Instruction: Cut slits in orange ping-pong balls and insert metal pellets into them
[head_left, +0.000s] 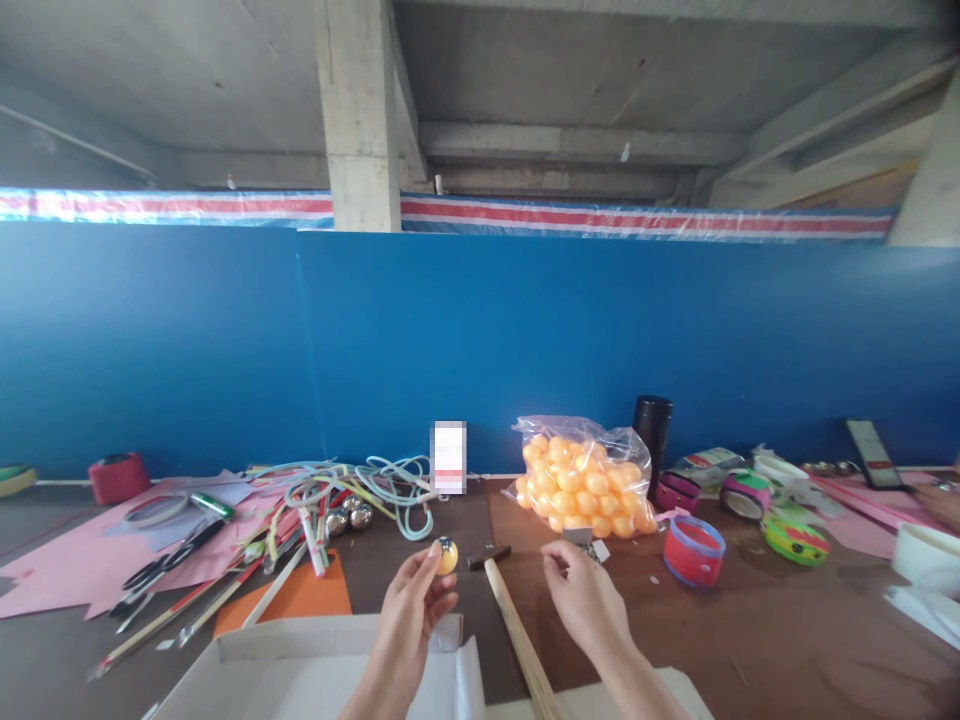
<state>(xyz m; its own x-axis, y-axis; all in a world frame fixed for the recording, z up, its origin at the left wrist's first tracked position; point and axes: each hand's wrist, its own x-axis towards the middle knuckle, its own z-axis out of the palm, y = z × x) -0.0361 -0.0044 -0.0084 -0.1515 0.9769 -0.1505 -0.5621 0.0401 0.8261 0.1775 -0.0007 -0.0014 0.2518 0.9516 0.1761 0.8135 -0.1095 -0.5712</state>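
My left hand [411,605] grips an orange ping-pong ball [448,560] between thumb and fingers, with a dark patch at the ball's top. My right hand [589,595] is closed in a pinch; whatever its fingertips hold is too small to make out. Just behind it lie some small dark bits with grey and white pieces [598,550]. Between my hands rests a hammer [514,625], its black head pointing away and its wooden handle toward me. A clear plastic bag [589,485] full of orange ping-pong balls sits beyond my right hand.
An open white box [300,675] lies at the near left. Scissors [169,560], sticks, shiny metal balls [352,514] and coiled tubing [397,480] crowd the left. Tape rolls [694,552], a black cylinder [652,435] and a phone [872,455] stand right. A blue partition [525,330] runs behind.
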